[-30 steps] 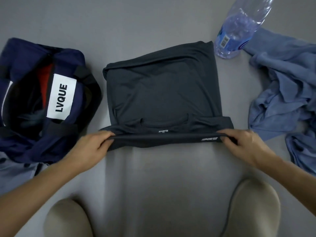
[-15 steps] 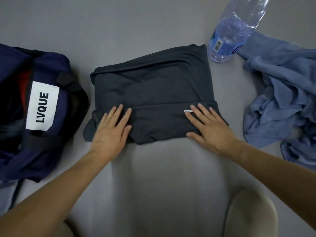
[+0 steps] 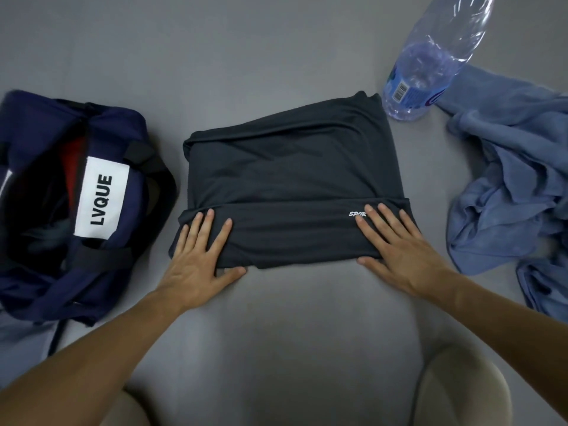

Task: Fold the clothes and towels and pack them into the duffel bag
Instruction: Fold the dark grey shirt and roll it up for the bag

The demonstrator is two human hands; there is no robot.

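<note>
While both bare forearms are reaching up from the lower corners of the frame over the smooth grey surface (image 3: 276, 339), two pale beige rounded shapes (image 3: 461, 388) are showing along the bottom edge; I cannot tell what they are.

Just beyond, at centre frame, the left hand (image 3: 196, 256) is lying palm down with its fingers straight and slightly spread, gripping nothing. Its fingertips are pressing on the left end of the folded-over near band of the dark charcoal knit shirt (image 3: 292, 176), and its thumb is lying along the shirt's near edge. The right hand (image 3: 396, 244) is resting flat in the same way on the band's right end, fingers extended, thumb at the near edge. Its fingertips are covering the tail of the small white lettering (image 3: 356, 214), which reads "SPOR".

The shirt is lying as a folded rectangle in the middle of the frame, on the grey surface and outside the bag. At middle left, just beside it, the navy fabric duffel bag (image 3: 123, 124) is sitting open, showing a white "LVQUE" label (image 3: 101, 201) and something red (image 3: 71, 161) inside. At the right edge, apart from the shirt, a crumpled blue terry towel (image 3: 507, 179) is lying unfolded. In the upper right, a clear plastic water bottle (image 3: 430, 63) is standing just beyond the shirt's far right corner.
</note>
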